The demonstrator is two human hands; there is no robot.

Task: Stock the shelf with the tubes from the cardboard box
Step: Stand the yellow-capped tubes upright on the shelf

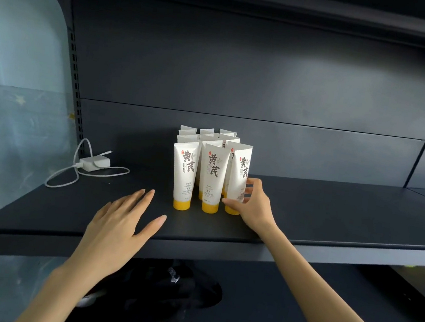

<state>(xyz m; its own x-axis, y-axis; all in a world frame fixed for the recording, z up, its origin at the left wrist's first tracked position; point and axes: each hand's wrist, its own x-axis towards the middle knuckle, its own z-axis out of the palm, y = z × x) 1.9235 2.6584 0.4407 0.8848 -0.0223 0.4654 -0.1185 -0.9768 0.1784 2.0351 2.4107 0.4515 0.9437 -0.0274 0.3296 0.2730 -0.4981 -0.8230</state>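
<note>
Landmark: block of upright white plastic tubes with yellow caps (210, 171), mid dark grey metal shelf (333, 215). Far left of block, white charger brick with looped cable (93, 164). Nearer left, my left hand (121, 219), flat, fingers spread, holding nothing. At block's front right corner, my right hand (250, 204) clasps the front right tube (238, 180), upright, cap down.

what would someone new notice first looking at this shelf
The cluster of white tubes with yellow caps, standing cap-down in rows mid-shelf, draws the eye against the dark shelf. The right hand grips the front right tube, while the left hand hovers open nearby. A white charger with its cable lies at far left.
</note>
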